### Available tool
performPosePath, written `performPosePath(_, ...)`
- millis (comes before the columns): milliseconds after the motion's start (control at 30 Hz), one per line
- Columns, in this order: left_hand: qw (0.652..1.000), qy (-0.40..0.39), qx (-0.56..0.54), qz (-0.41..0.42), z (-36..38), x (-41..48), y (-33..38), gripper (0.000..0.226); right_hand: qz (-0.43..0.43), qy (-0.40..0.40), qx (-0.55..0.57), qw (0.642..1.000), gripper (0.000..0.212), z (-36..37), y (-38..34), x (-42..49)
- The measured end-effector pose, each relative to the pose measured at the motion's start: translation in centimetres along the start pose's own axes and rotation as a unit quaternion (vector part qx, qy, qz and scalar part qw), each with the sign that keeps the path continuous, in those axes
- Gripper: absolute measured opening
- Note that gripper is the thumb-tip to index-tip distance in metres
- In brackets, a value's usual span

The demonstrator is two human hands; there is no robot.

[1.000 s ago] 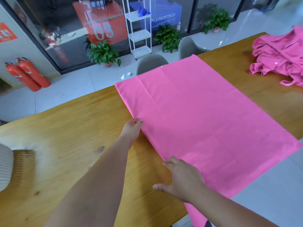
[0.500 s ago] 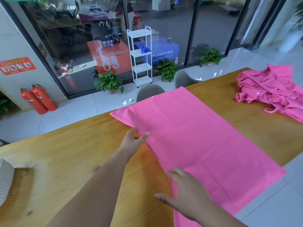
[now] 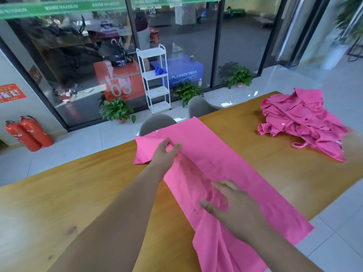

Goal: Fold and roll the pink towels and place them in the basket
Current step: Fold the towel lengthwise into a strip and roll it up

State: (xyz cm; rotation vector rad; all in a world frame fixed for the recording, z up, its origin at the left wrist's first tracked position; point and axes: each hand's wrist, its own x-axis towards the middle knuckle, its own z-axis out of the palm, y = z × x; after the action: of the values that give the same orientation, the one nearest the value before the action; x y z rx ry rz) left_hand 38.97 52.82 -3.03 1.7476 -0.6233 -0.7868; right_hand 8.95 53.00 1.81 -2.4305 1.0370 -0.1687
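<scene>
1. In the head view, a long pink towel [image 3: 231,169] of thin, smooth, matte cloth is seen laid across a wooden table [image 3: 78,203]. It runs from the centre of the frame down to the lower right.
2. The towel's far end is spread flat as a neat rectangle with crisp corners. Its near end is draped over the table's edge at the bottom of the frame, where soft wrinkles are gathered.
3. The left hand [image 3: 166,154] is placed at the towel's left edge, just above the centre of the frame. A raised fold of the cloth is pinched between its thumb and fingers.
4. The right hand [image 3: 235,209] is held over the rumpled middle of the towel, right of centre and lower down. Its thumb and fingers are loosely spread; whether cloth is gripped beneath them cannot be told.
5. The table's top is marked by a warm, glossy grain with a few dark knots.
6. A crumpled heap of pink garments [image 3: 300,122], with collars and white buttons, is seen on the table at the right, well apart from the towel.
7. Two rounded grey chairs [image 3: 157,122] are tucked behind the table's far edge.
8. Beyond them a white wire shelf unit [image 3: 155,79], leafy potted plants [image 3: 116,110] and two red fire extinguishers [image 3: 29,132] are set along a dark glass wall [image 3: 78,55].
</scene>
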Motion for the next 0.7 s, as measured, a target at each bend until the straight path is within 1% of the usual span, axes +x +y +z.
performPosePath(33,1.0,0.003,0.0,-0.006,1.3,0.7,0.3,0.12,-0.002,-0.002,0.003,1.0,0.103,-0.8,1.2,0.5)
performPosePath(133,1.0,0.001,0.002,-0.017,5.3,2.5,1.4,0.108,-0.005,-0.009,0.032,0.999,0.099,-2.5,5.0,2.0)
performPosePath(233,0.999,0.001,0.013,-0.031,9.0,4.4,2.2,0.101,-0.004,-0.008,0.069,0.998,0.098,-3.3,9.1,3.7)
performPosePath(400,0.999,0.008,0.024,-0.048,15.0,7.5,3.1,0.098,-0.012,-0.005,0.136,0.991,0.094,-4.2,15.3,6.8)
performPosePath(467,0.998,0.006,0.028,-0.056,17.1,8.6,3.4,0.102,-0.007,0.009,0.173,0.985,0.095,-4.5,17.5,7.8)
performPosePath(500,0.998,0.007,0.036,-0.059,18.2,9.3,3.4,0.103,-0.002,0.013,0.184,0.983,0.093,-4.6,18.7,8.3)
performPosePath(600,0.996,-0.006,0.076,-0.053,21.4,10.6,3.6,0.1,0.038,0.021,0.214,0.976,0.08,-4.0,22.5,10.3)
performPosePath(700,0.985,-0.045,0.156,-0.049,24.6,10.1,2.1,0.083,0.1,0.001,0.217,0.971,0.081,-2.6,26.7,12.0)
